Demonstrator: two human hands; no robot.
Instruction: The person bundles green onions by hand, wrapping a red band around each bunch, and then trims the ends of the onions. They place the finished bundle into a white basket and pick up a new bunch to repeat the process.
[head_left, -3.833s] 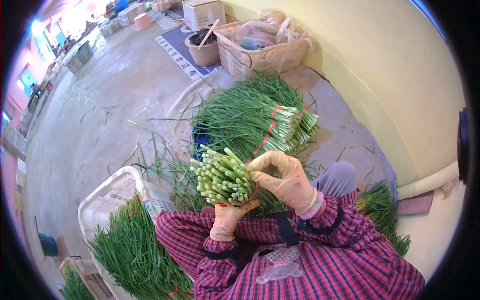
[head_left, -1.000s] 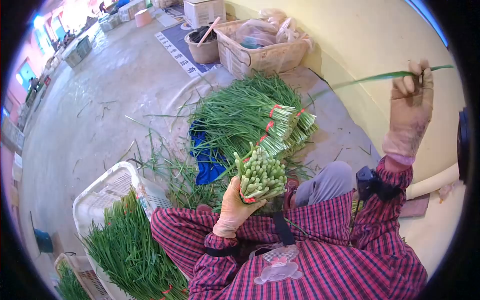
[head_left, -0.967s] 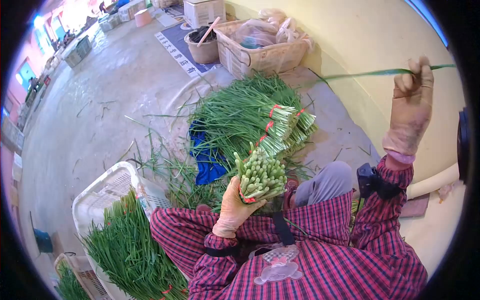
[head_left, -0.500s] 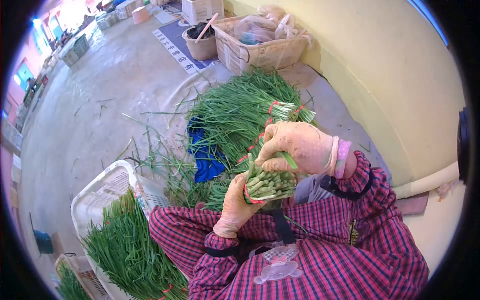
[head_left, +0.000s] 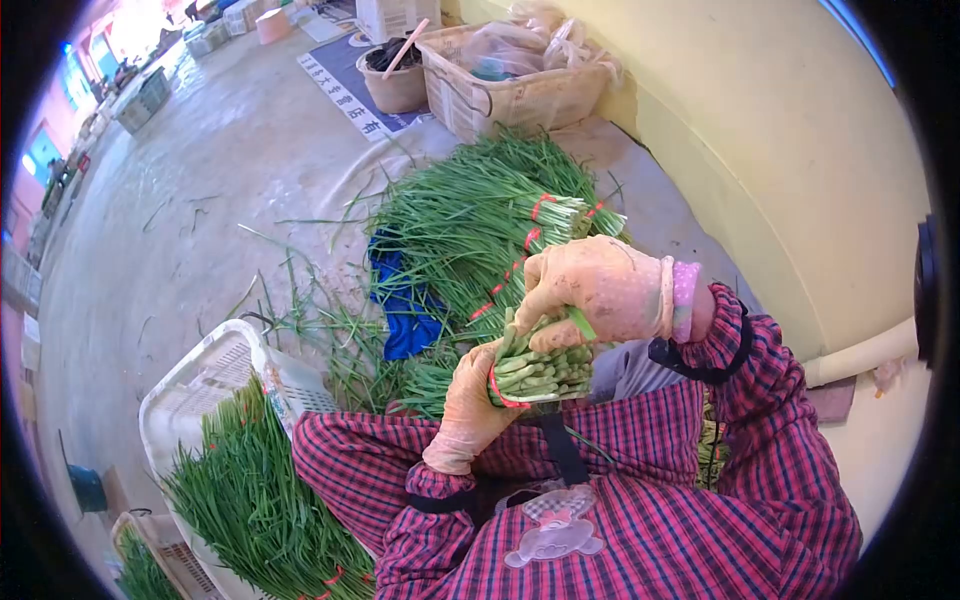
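The chives (head_left: 545,378) at the centre of the frame have smooth, faintly glossy stems, circled by a thin, smooth red band (head_left: 512,403). The gloves (head_left: 610,290) look like stained, matt rubber. The checked garment (head_left: 650,545) is matt woven cloth. At lower left, the white basket (head_left: 152,415) is smooth moulded plastic; near the top, glossy translucent plastic bags (head_left: 505,48) lie in a scuffed plastic crate (head_left: 520,105). The hard floor (head_left: 225,130) at upper left has a wet-looking sheen; the wall (head_left: 790,130) at upper right looks smooth.
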